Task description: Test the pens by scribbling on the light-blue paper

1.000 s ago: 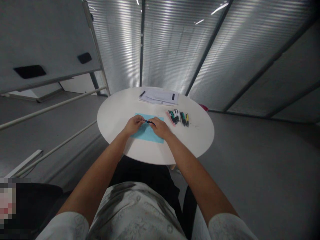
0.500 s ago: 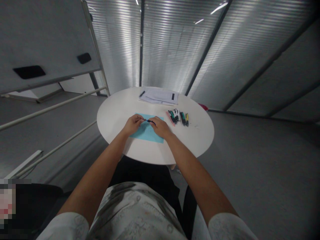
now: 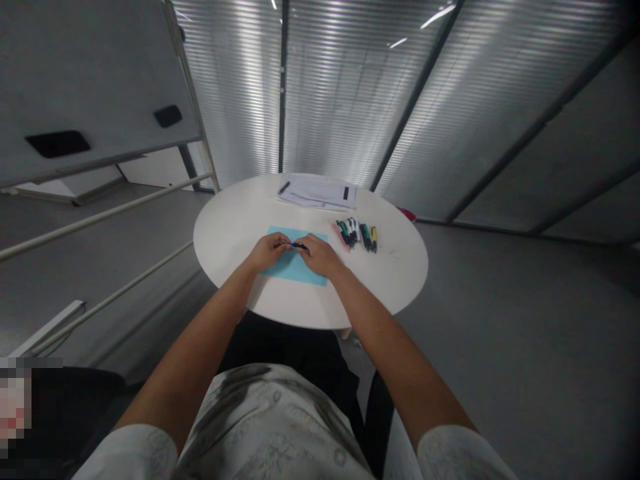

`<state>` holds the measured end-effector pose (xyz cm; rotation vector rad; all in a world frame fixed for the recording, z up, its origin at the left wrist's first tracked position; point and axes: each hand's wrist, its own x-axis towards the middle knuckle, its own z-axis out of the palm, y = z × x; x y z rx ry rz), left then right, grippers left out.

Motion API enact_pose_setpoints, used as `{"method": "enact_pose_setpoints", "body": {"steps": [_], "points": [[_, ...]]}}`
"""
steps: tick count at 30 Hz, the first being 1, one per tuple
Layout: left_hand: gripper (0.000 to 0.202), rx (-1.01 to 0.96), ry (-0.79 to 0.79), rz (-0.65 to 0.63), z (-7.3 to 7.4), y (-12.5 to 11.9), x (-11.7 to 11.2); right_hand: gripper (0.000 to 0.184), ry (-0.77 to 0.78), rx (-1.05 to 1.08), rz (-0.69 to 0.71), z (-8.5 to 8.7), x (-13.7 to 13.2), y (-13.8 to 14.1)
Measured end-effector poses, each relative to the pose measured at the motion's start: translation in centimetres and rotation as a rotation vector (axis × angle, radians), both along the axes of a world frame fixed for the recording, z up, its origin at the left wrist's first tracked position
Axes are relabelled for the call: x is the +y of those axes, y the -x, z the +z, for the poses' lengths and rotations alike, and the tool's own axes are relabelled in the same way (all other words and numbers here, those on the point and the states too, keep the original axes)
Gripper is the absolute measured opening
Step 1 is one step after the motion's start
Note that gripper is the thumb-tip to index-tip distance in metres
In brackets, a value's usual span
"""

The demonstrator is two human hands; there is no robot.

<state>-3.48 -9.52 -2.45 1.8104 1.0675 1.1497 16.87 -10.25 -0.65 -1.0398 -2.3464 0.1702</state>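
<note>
Over a light blue sheet (image 3: 295,268) on the round white table, both my hands are closed at the fingertips around a slim dark pen (image 3: 299,246). My left hand (image 3: 265,252) pinches its left end, where a thin lighter part shows. My right hand (image 3: 320,255) grips the dark right part, its thumb and fingers wrapped about it. The pen lies nearly level between the two hands. Fingers hide both of its ends, so I cannot tell whether it is one piece or two parts meeting.
Right of the sheet lies a row of several pens and markers (image 3: 356,233), green, white, black and yellow, with a pinkish strip (image 3: 342,237) beside them. Papers (image 3: 317,193) with a dark pen (image 3: 284,187) lie at the table's (image 3: 400,280) far side. A whiteboard frame (image 3: 200,133) stands left.
The fingertips of both hands have shifted slightly, and the pen between them has dropped a little toward me. The sheet and the other pens have stayed in place.
</note>
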Motion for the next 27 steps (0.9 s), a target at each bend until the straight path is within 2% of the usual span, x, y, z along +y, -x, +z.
{"method": "enact_pose_setpoints", "body": {"steps": [10, 22, 27], "points": [[0.023, -0.021, 0.02, -0.011, 0.43, -0.07, -0.26, 0.023, -0.018, 0.008, 0.048, 0.01, 0.05, -0.07], [0.023, -0.037, 0.019, -0.007, 0.59, -0.02, -0.36, 0.015, 0.015, 0.062, -0.021, -0.11, 0.27, 0.01], [0.026, -0.049, 0.027, -0.007, 0.47, 0.05, -0.3, 0.024, -0.005, 0.004, -0.005, -0.26, 0.7, -0.1]]}}
